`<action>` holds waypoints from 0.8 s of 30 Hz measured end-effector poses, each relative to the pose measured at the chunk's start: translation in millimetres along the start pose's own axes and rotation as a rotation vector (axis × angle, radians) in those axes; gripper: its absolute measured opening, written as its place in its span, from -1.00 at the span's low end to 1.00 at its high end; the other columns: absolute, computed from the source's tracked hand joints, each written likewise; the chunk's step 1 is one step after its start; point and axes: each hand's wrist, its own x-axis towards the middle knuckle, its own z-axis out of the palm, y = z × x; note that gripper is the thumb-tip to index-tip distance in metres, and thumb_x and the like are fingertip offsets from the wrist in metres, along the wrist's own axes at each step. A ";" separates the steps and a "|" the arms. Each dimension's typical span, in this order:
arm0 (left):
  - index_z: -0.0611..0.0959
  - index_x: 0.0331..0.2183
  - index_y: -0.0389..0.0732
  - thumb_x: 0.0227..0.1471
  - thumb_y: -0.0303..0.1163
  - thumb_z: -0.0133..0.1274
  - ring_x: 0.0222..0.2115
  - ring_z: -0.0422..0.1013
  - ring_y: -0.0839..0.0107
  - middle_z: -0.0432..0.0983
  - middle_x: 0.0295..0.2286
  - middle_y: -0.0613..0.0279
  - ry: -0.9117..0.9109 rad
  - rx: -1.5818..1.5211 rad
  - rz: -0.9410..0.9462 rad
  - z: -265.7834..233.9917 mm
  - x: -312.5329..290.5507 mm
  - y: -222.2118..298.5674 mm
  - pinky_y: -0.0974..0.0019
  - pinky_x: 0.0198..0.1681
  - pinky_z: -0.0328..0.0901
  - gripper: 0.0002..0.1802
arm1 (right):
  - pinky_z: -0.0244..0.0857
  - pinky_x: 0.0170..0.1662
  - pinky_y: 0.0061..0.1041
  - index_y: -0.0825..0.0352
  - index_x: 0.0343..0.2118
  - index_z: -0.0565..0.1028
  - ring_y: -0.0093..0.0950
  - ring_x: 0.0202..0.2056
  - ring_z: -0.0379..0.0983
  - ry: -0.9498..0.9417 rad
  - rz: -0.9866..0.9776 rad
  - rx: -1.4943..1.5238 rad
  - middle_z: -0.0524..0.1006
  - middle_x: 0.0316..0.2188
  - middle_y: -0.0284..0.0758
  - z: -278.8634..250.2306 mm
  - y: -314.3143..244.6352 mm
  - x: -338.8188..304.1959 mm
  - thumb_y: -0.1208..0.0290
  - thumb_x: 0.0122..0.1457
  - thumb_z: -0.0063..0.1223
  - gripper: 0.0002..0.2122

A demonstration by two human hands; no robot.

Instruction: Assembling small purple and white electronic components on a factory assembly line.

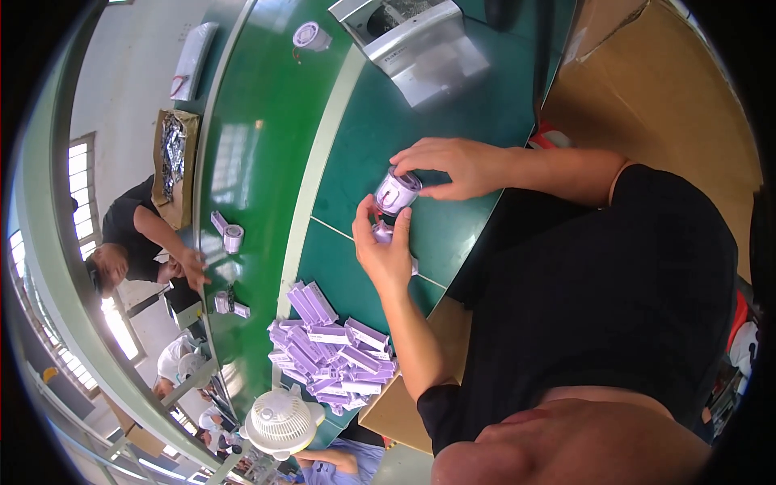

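Between my hands is a lilac, drum-shaped housing (397, 192) with a dark slot and thin wire on its side, held just above the green bench. My right hand (462, 167) curves over its far end, with the fingers on the rim and the thumb underneath. Closed round its near end is my left hand (383, 252). A smaller lilac piece (382, 232) shows among the left fingers, partly hidden, so I cannot tell whether it joins the housing. Closer to me lies a heap of long lilac casings (335, 352).
A metal fixture (412, 40) stands at the top. Across a pale strip, the green belt (267, 153) carries another lilac drum (311, 36) and similar parts (232, 237). A co-worker (133, 234) reaches over its far side. A white fan (281, 422) stands past the heap; cardboard (647, 105) is beside me.
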 end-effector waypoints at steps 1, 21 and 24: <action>0.55 0.16 -0.21 0.00 -0.29 0.48 -0.10 0.54 0.26 0.61 -0.11 0.11 0.016 -0.004 0.006 3.0 -0.4 0.8 0.22 0.00 0.40 -0.28 | 0.39 0.17 -0.26 0.34 0.13 0.53 -0.20 0.10 0.50 0.049 -0.036 -0.053 0.55 0.16 -0.19 0.0 1.2 -1.2 0.49 0.15 0.31 -0.56; 0.53 0.08 -0.27 0.01 -0.48 0.33 -0.20 0.53 0.29 0.52 0.01 0.07 0.036 -0.048 0.026 -10.5 -8.4 6.4 0.25 -0.06 0.42 -0.42 | 0.43 0.06 -0.28 0.23 -0.11 0.71 -0.23 0.00 0.49 0.111 -0.132 -0.070 0.63 -0.02 -0.27 14.7 -2.8 28.5 0.39 0.19 0.32 -0.79; 0.41 0.16 -0.25 0.00 -0.67 0.14 -0.21 0.46 0.45 0.41 0.04 0.08 0.072 -0.369 -0.079 -27.4 -13.8 -7.5 0.33 -0.08 0.41 -0.35 | 0.42 0.04 -0.28 0.23 -0.17 0.73 -0.25 -0.04 0.49 0.134 -0.137 -0.078 0.63 -0.06 -0.30 17.1 -5.6 32.5 0.40 0.19 0.33 -0.84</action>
